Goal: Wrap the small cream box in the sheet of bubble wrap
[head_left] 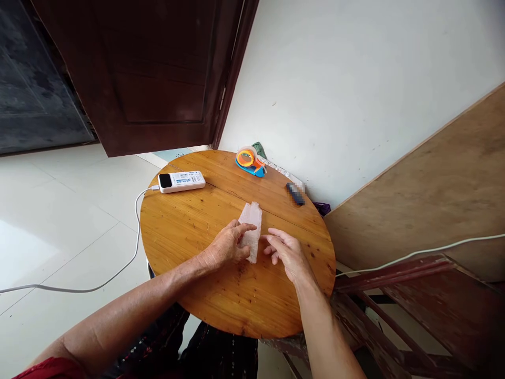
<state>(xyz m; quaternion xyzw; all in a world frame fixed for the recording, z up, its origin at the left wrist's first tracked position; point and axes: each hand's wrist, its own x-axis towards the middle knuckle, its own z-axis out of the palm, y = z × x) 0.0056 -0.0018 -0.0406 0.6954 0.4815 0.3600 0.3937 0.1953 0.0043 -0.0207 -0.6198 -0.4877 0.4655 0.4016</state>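
Note:
A whitish, wrinkled, folded sheet (253, 239), of thin paper or plastic that I cannot tell apart, lies on the round wooden table (189, 226). My left hand (229, 245) rests over its left side, index finger stretched across it and thumb apart near its lower end. To the right of the sheet is my right hand (287, 252), its fingers spread and loosely curved, with nothing in them. Its fingertips come close to the sheet's right edge; whether they touch is unclear.
A white power bank (185, 180) with a plugged-in cable (137, 231) lies at the table's left. An orange and blue tape dispenser (250, 161) stands at the back. Right of it is a dark, partly blurred object (295, 193). A wooden chair (394, 310) stands at the right.

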